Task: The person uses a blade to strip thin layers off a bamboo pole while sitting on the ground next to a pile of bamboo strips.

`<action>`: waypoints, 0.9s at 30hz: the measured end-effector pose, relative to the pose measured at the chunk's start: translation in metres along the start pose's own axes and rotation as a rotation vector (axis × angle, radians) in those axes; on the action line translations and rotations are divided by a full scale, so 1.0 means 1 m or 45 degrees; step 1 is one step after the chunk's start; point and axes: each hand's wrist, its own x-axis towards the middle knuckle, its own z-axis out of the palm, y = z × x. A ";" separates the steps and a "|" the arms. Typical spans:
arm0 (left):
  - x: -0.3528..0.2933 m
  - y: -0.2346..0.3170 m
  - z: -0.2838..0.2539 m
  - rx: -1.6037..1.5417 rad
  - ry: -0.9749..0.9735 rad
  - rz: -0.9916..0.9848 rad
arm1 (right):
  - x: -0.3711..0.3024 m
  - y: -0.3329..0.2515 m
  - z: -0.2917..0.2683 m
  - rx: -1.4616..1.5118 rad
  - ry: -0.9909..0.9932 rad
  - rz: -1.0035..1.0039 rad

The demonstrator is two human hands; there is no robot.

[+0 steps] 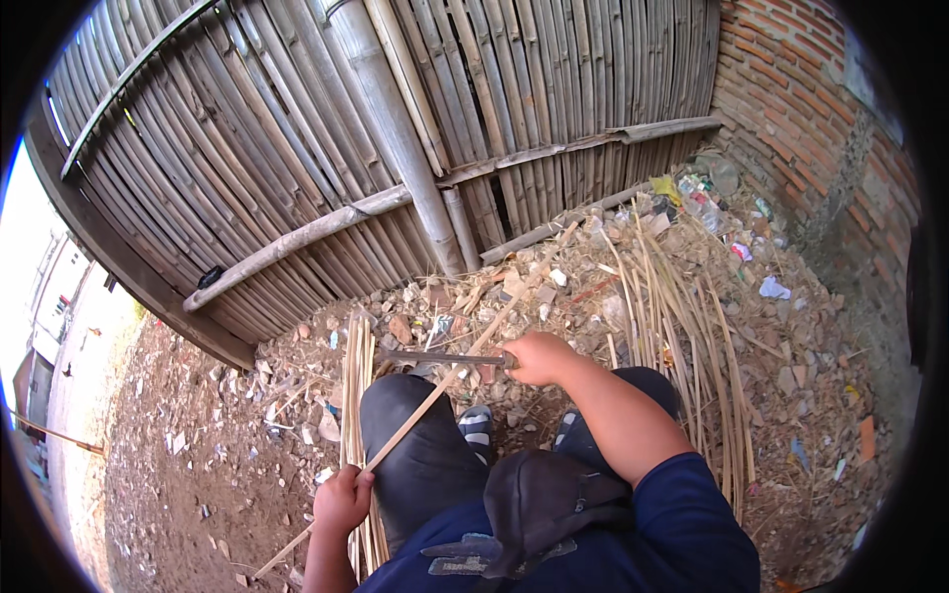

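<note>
A long, pale bamboo strip [427,403] runs slantwise from the lower left, over my left knee, up toward the fence. My left hand [342,500] is closed around its lower part. In my right hand [541,358] is the handle of a long knife [430,357], its dark blade pointing left. The blade lies across the strip above my knee; I cannot tell whether its edge cuts in. Beside my left leg lies a bundle of bamboo strips [354,405]. A larger spread of bamboo strips [682,326] lies to the right of my right leg.
A bamboo fence [287,128] stands ahead, with a brick wall [791,109] at the right. Stones, straw and rubbish cover the dirt ground [208,474]. Plastic litter [704,206] is heaped in the far right corner. A bright opening shows at far left.
</note>
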 end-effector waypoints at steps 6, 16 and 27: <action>-0.001 0.015 -0.005 0.154 0.144 0.090 | 0.004 0.004 0.003 0.044 -0.015 -0.008; 0.002 0.014 -0.013 -0.046 -0.118 0.021 | -0.002 0.024 -0.007 0.075 0.162 0.181; 0.011 0.004 -0.007 -0.226 -0.216 0.008 | 0.000 0.013 -0.007 0.124 0.149 0.119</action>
